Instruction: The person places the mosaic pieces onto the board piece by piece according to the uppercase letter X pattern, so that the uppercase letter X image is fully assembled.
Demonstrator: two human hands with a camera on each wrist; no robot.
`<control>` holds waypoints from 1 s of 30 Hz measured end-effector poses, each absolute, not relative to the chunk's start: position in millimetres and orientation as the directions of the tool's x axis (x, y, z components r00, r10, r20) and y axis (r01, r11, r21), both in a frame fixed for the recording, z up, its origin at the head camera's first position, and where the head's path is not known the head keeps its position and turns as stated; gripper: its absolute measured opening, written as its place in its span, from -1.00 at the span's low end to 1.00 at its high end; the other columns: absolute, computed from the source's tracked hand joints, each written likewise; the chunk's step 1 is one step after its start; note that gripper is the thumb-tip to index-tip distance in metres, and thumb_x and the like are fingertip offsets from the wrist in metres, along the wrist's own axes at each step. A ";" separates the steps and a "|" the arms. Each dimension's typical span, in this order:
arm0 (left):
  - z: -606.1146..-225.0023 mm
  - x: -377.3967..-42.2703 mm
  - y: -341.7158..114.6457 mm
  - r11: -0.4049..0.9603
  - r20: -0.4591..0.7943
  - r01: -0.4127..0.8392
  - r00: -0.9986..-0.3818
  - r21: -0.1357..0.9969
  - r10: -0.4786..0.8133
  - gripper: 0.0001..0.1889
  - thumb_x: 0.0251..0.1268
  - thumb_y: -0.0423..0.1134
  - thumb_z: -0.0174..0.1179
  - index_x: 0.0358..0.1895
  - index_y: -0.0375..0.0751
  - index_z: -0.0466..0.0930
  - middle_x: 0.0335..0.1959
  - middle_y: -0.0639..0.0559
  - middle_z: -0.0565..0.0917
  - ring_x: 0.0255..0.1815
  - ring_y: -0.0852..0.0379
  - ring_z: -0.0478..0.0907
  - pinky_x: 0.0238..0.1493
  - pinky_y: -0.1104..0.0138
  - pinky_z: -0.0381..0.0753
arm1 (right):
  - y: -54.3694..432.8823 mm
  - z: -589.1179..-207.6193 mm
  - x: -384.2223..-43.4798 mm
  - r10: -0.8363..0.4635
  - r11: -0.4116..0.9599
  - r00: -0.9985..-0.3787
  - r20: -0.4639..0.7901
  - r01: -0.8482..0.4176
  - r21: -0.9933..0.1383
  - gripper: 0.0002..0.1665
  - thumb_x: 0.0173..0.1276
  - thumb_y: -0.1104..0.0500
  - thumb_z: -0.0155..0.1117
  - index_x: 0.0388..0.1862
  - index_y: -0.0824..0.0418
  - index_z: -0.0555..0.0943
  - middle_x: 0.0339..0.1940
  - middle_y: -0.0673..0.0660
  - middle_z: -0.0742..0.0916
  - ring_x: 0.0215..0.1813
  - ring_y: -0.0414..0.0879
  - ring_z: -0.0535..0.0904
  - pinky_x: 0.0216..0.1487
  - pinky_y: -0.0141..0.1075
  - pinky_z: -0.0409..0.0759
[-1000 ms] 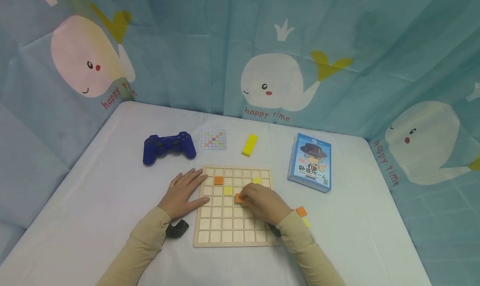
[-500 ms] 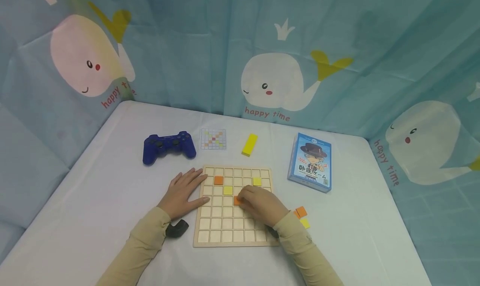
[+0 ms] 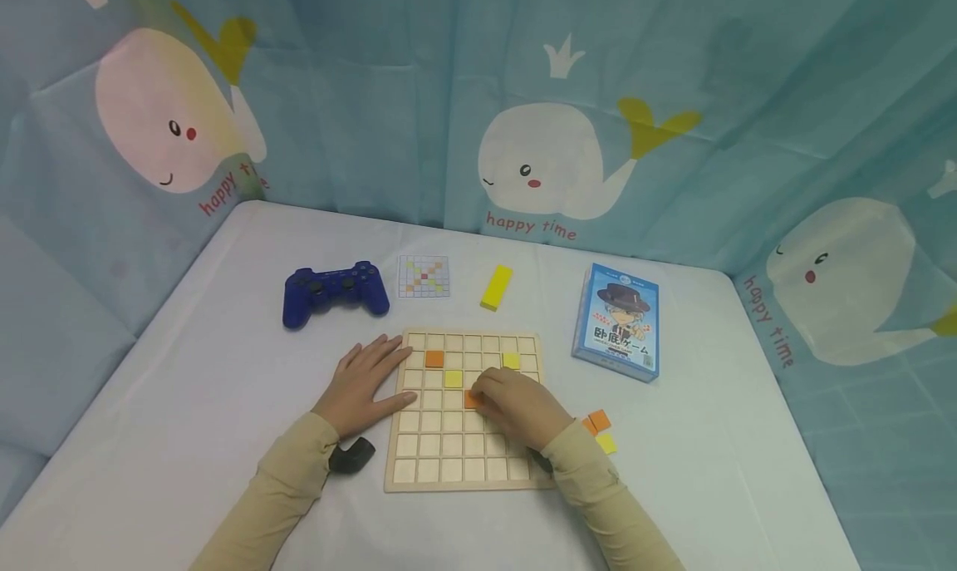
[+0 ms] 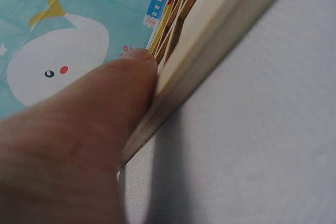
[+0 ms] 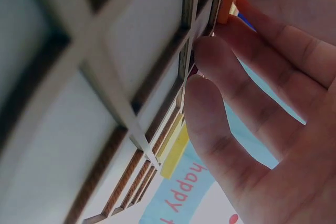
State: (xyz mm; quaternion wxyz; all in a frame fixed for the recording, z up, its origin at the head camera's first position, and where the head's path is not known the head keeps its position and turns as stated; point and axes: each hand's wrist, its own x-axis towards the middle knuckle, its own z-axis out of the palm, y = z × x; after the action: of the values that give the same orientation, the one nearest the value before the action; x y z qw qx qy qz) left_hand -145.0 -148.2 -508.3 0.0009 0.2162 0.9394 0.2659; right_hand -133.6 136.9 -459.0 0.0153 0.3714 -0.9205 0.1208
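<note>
A wooden grid board [image 3: 463,486] with square cells lies on the table. My left hand [image 3: 366,388] rests at its left edge with fingers spread, and the thumb [image 4: 123,85] touches the frame in the left wrist view. With thumb and index finger my right hand [image 3: 519,403] pinches an orange square tile [image 3: 470,400] at a cell near the board's middle; in the right wrist view the orange tile [image 5: 226,1] stands on edge between them. One orange tile [image 3: 434,359] and two yellow tiles [image 3: 453,379] [image 3: 512,361] sit in other cells.
Right of the board, partly behind my right sleeve, lie loose orange tiles [image 3: 601,420] and a yellow tile [image 3: 606,444]. Behind it are a blue game controller [image 3: 335,292], a pattern card [image 3: 424,277], a yellow block [image 3: 497,287] and a blue game box [image 3: 619,322].
My right hand has shifted slightly down and left, lowering the orange tile toward its cell. Nearly all of that shift came in the first half second. The left hand has stayed in place.
</note>
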 end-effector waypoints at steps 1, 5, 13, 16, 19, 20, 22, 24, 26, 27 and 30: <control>-508.1 -144.9 -148.2 0.766 0.114 0.405 -0.907 0.499 0.406 -0.21 0.20 0.27 0.16 0.43 -0.02 0.25 0.49 -0.04 0.20 0.53 -0.10 -0.01 0.51 -0.07 -0.19 | 136.8 -459.1 -133.7 -0.681 0.695 -0.723 0.117 -0.688 -0.209 -0.80 0.31 0.12 0.32 -0.10 0.08 0.63 -0.15 -0.10 0.70 -0.08 -0.24 0.63 0.00 -0.41 0.61; -507.1 -144.5 -148.3 0.764 0.116 0.406 -0.907 0.501 0.405 -0.22 0.20 0.26 0.17 0.43 -0.03 0.26 0.49 -0.05 0.20 0.53 -0.10 -0.01 0.51 -0.08 -0.18 | 136.3 -458.4 -133.9 -0.685 0.693 -0.719 0.118 -0.693 -0.200 -0.81 0.31 0.13 0.33 -0.11 0.07 0.63 -0.15 -0.09 0.70 -0.08 -0.23 0.63 0.00 -0.41 0.61; -506.0 -143.2 -148.1 0.763 0.105 0.399 -0.908 0.507 0.406 -0.22 0.20 0.25 0.17 0.43 -0.04 0.26 0.49 -0.05 0.20 0.53 -0.10 -0.01 0.51 -0.07 -0.20 | 141.7 -448.7 -131.9 -0.688 0.685 -0.717 0.113 -0.693 -0.224 -0.80 0.33 0.09 0.30 -0.11 0.11 0.63 -0.09 -0.04 0.67 0.03 -0.15 0.58 0.09 -0.34 0.59; -505.0 -143.4 -148.0 0.766 0.103 0.399 -0.908 0.505 0.405 -0.22 0.20 0.26 0.17 0.43 -0.04 0.26 0.49 -0.05 0.20 0.53 -0.11 -0.01 0.51 -0.07 -0.20 | 153.8 -437.0 -127.6 -0.652 0.707 -0.746 0.134 -0.662 -0.249 -0.75 0.35 0.04 0.27 -0.09 0.14 0.63 -0.03 -0.01 0.65 0.07 -0.12 0.54 0.11 -0.30 0.58; -504.0 -143.9 -147.9 0.769 0.101 0.400 -0.908 0.499 0.407 -0.22 0.20 0.26 0.16 0.43 -0.04 0.26 0.49 -0.05 0.20 0.53 -0.11 -0.01 0.51 -0.07 -0.20 | 173.3 -426.6 -118.8 -0.597 0.747 -0.786 0.161 -0.618 -0.244 -0.70 0.35 0.00 0.27 -0.05 0.13 0.61 -0.01 0.01 0.64 0.07 -0.12 0.53 0.09 -0.28 0.60; -503.6 -144.1 -148.1 0.770 0.101 0.401 -0.907 0.496 0.408 -0.22 0.20 0.26 0.16 0.43 -0.04 0.26 0.49 -0.05 0.20 0.53 -0.11 -0.01 0.51 -0.07 -0.19 | 180.7 -424.2 -115.1 -0.580 0.759 -0.797 0.166 -0.603 -0.245 -0.70 0.34 0.00 0.29 -0.05 0.14 0.61 -0.01 0.02 0.63 0.06 -0.11 0.54 0.08 -0.27 0.60; -503.1 -144.3 -148.5 0.770 0.103 0.403 -0.907 0.494 0.408 -0.22 0.20 0.26 0.17 0.43 -0.04 0.26 0.49 -0.06 0.20 0.53 -0.11 0.00 0.51 -0.07 -0.19 | 195.6 -420.9 -106.8 -0.539 0.790 -0.825 0.170 -0.565 -0.239 -0.70 0.31 0.02 0.32 -0.06 0.14 0.60 -0.02 0.01 0.64 0.06 -0.11 0.54 0.08 -0.26 0.60; -502.9 -144.6 -148.7 0.771 0.106 0.404 -0.907 0.491 0.408 -0.22 0.20 0.25 0.17 0.43 -0.05 0.26 0.48 -0.06 0.21 0.53 -0.11 0.00 0.51 -0.07 -0.19 | 210.2 -420.0 -98.1 -0.487 0.820 -0.857 0.172 -0.516 -0.247 -0.69 0.28 0.04 0.36 -0.07 0.15 0.60 -0.04 0.01 0.64 0.05 -0.11 0.53 0.06 -0.24 0.61; -503.2 -144.7 -148.8 0.771 0.106 0.403 -0.908 0.493 0.406 -0.22 0.20 0.25 0.17 0.43 -0.05 0.26 0.48 -0.06 0.21 0.53 -0.11 0.00 0.51 -0.07 -0.20 | 223.8 -421.0 -88.5 -0.426 0.847 -0.887 0.176 -0.460 -0.267 -0.67 0.24 0.07 0.39 -0.07 0.17 0.60 -0.06 0.01 0.64 0.04 -0.10 0.52 0.05 -0.20 0.61; -503.3 -144.7 -148.6 0.771 0.105 0.402 -0.908 0.494 0.406 -0.22 0.20 0.25 0.17 0.43 -0.04 0.26 0.48 -0.06 0.21 0.53 -0.11 0.00 0.51 -0.06 -0.20 | 230.0 -422.0 -83.6 -0.396 0.860 -0.901 0.176 -0.431 -0.275 -0.67 0.24 0.08 0.40 -0.07 0.18 0.60 -0.07 0.01 0.65 0.04 -0.09 0.52 0.04 -0.18 0.61; -504.3 -144.7 -147.4 0.770 0.099 0.399 -0.908 0.498 0.406 -0.22 0.20 0.25 0.17 0.43 -0.04 0.26 0.49 -0.06 0.20 0.53 -0.10 -0.01 0.51 -0.06 -0.20 | 245.8 -427.8 -69.1 -0.311 0.889 -0.937 0.162 -0.347 -0.299 -0.67 0.23 0.08 0.40 -0.08 0.18 0.60 -0.09 0.01 0.65 0.04 -0.07 0.52 0.04 -0.14 0.60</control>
State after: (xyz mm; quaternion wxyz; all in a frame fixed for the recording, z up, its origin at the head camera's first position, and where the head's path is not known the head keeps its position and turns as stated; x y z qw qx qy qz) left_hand -144.7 -147.4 -504.3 0.0073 0.2138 0.9408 0.2629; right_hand -69.1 245.8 -427.8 0.0549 0.1694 -0.9703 0.1637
